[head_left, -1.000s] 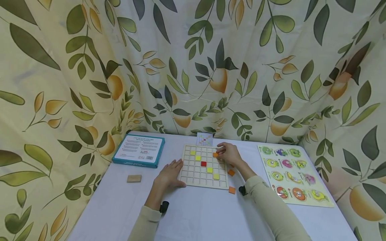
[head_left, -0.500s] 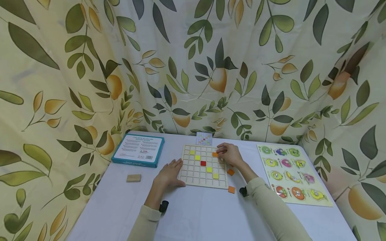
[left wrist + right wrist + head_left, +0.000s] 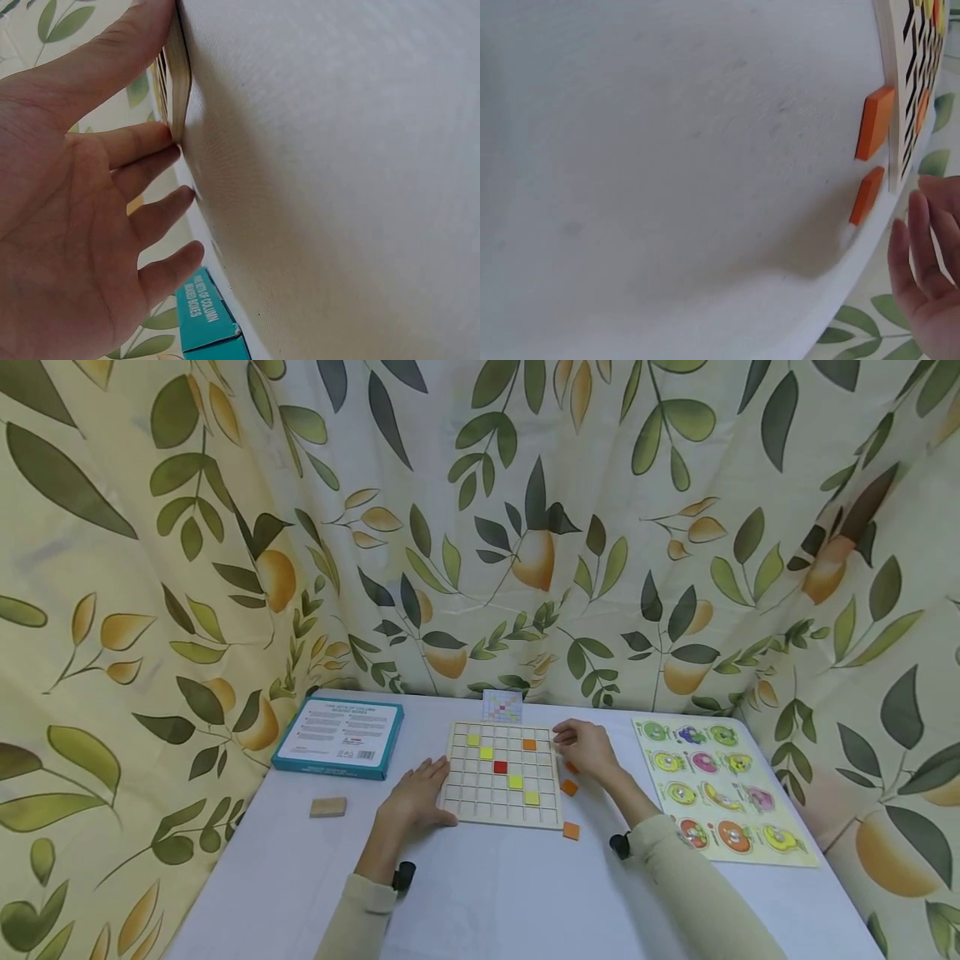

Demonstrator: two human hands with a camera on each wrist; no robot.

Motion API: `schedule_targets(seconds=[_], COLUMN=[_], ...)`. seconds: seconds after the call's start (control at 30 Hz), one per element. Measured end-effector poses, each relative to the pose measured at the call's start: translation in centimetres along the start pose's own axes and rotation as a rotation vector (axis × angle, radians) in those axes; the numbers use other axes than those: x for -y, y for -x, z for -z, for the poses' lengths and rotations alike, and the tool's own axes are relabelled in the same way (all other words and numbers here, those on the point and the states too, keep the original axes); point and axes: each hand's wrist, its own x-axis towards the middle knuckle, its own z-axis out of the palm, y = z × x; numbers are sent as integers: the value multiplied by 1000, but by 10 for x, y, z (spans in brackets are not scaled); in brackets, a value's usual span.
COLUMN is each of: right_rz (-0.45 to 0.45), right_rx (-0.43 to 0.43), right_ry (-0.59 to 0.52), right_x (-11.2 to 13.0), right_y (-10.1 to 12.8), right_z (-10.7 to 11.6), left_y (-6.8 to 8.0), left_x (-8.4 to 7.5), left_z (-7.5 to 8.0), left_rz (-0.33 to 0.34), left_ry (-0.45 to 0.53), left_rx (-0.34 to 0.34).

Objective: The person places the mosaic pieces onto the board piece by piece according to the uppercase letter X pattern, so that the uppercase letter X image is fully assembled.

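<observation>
So we've got the wooden grid board (image 3: 504,774) in the middle of the white table (image 3: 487,893), and we'll place everything off that. Our left hand (image 3: 418,795) lies flat against the board's left edge, fingers straight and relaxed, gripping nothing; the left wrist view shows the fingertips (image 3: 169,139) right up against the board's side. That one hasn't budged from a second ago.

The right hand (image 3: 588,750) is what changed. Earlier it was over the board's upper right cells, right by the orange tile (image 3: 529,744). Now it has pulled off to just right of the board, fingers loose and holding nothing, and the tile sits alone in its cell, uncovered.

On the board there are also yellow tiles (image 3: 486,752) running diagonally with a red tile (image 3: 500,767) in the centre. Three loose orange tiles (image 3: 569,787) lie just off the board's right edge. Left of the board is a teal box (image 3: 339,737), and nearer us a small wooden block (image 3: 327,807). Far right of it lies a fruit puzzle (image 3: 716,789).
</observation>
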Motion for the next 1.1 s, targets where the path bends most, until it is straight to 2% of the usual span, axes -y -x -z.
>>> schedule_targets(seconds=[0.33, 0.63, 1.1], right_rz=[43, 12, 5], right_rx=[7, 125, 95], right_ry=[41, 54, 84], right_x=[-15, -27, -34], right_y=[17, 24, 24], right_z=[14, 15, 14], left_y=[1, -1, 0], left_x=[-1, 1, 0], left_z=[0, -1, -1], left_rz=[2, 4, -3], left_ry=[-7, -11, -2], left_rx=[6, 9, 0])
